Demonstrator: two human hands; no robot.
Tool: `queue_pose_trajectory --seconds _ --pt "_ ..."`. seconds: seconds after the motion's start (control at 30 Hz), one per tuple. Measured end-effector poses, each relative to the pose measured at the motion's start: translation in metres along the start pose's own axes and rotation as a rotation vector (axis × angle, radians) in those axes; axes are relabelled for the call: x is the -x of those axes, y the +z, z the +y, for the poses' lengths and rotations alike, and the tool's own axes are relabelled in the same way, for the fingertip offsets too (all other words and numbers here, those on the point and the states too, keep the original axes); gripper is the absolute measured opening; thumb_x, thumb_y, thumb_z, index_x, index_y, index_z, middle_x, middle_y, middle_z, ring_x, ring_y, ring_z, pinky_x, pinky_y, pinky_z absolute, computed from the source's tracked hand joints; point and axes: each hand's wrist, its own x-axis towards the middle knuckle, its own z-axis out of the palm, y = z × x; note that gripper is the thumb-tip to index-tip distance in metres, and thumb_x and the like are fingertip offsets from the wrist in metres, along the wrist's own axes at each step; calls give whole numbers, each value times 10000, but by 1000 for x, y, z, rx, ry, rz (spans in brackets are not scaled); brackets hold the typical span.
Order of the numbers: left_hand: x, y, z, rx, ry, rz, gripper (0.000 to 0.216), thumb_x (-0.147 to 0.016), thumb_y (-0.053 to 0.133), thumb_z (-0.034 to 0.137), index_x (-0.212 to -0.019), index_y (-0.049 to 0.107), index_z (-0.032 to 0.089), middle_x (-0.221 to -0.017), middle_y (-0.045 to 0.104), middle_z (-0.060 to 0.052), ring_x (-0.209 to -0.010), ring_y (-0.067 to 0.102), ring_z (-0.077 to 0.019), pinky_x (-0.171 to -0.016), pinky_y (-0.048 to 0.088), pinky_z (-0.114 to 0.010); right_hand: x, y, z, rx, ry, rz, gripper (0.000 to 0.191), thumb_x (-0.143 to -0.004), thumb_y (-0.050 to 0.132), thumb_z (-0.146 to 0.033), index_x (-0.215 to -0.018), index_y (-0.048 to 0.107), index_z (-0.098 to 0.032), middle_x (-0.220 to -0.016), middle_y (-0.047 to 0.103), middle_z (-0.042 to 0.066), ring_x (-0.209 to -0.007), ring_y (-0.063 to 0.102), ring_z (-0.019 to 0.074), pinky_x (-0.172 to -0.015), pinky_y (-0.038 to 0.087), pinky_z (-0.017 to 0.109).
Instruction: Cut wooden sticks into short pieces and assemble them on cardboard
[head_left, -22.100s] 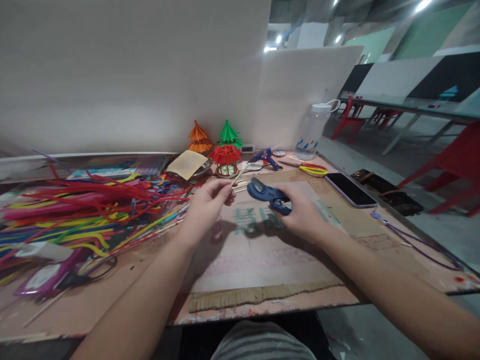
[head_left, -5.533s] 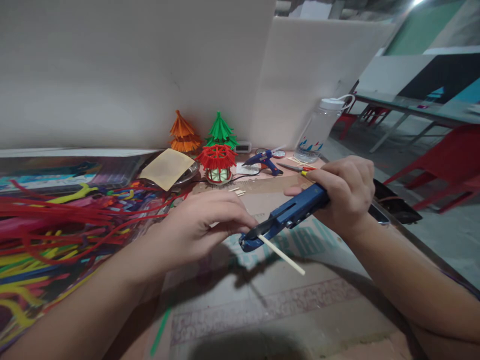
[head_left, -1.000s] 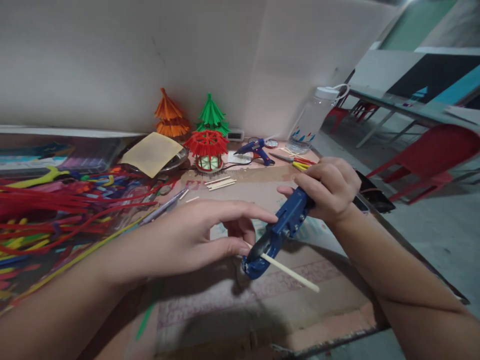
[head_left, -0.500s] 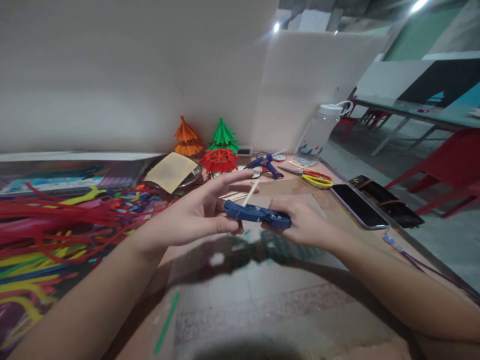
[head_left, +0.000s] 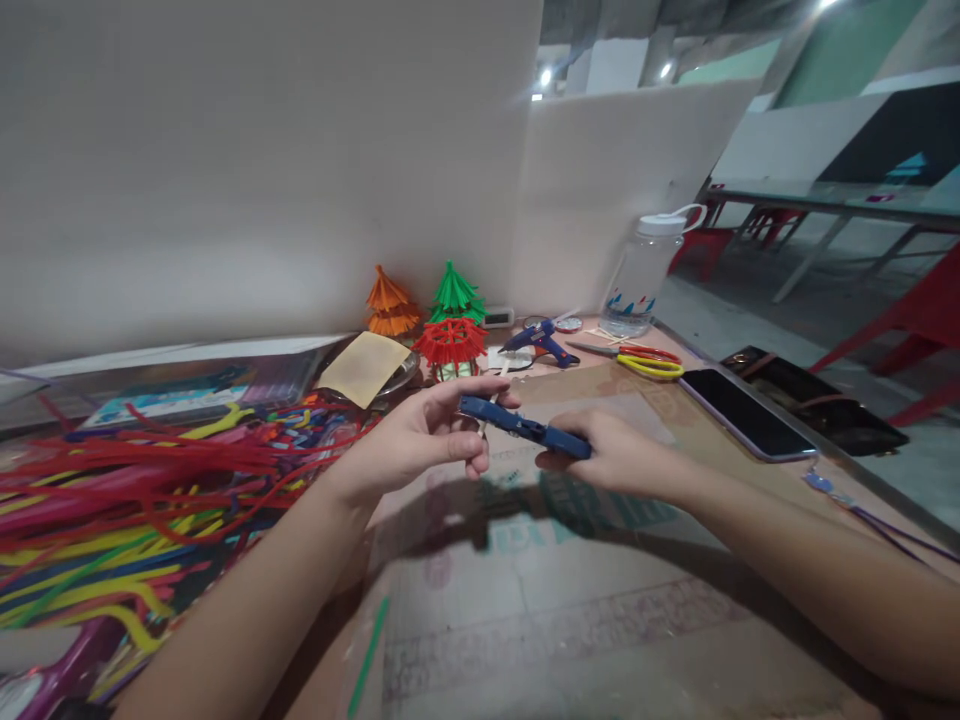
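Observation:
My right hand (head_left: 611,457) grips the handles of blue cutting pliers (head_left: 517,425), held level above the cardboard mat (head_left: 540,560). My left hand (head_left: 424,440) is at the pliers' jaws, fingers curled around a thin wooden stick (head_left: 484,425) that is mostly hidden there. Both hands hover mid-table, in front of a red pipe-cleaner pavilion (head_left: 450,345).
A heap of coloured pipe cleaners (head_left: 135,500) fills the left. Orange (head_left: 390,300) and green (head_left: 456,290) paper trees, a blue glue gun (head_left: 541,340), yellow scissors (head_left: 649,362), a water bottle (head_left: 641,275) and two phones (head_left: 746,412) lie toward the back and right. White partition boards stand behind.
The hands rose from the mat and turned the pliers level. The long stick that stuck out of the jaws is now mostly hidden behind my left fingers. The camera tilted up.

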Motion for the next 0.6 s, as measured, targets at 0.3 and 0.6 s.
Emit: queue_pose_trajectory --seconds 0.3,0.6 --pt "1 -1 -3 -57 25 30 495 -840 784 147 -1295 674 311 -1309 653 -91 -664 658 -87 -601 582 -212 -1 1 -2 -8 15 -5 293 -869 634 -472 -767 641 -197 -704 649 29 -627 523 172 -574 332 296" --pt "2 -1 -1 -53 17 7 498 -850 776 148 -1301 669 328 -1303 633 -83 -674 658 -78 -601 585 -193 3 1 -4 42 -9 40 267 -875 633 -452 -782 566 -211 -715 628 21 -634 530 169 -575 335 288"
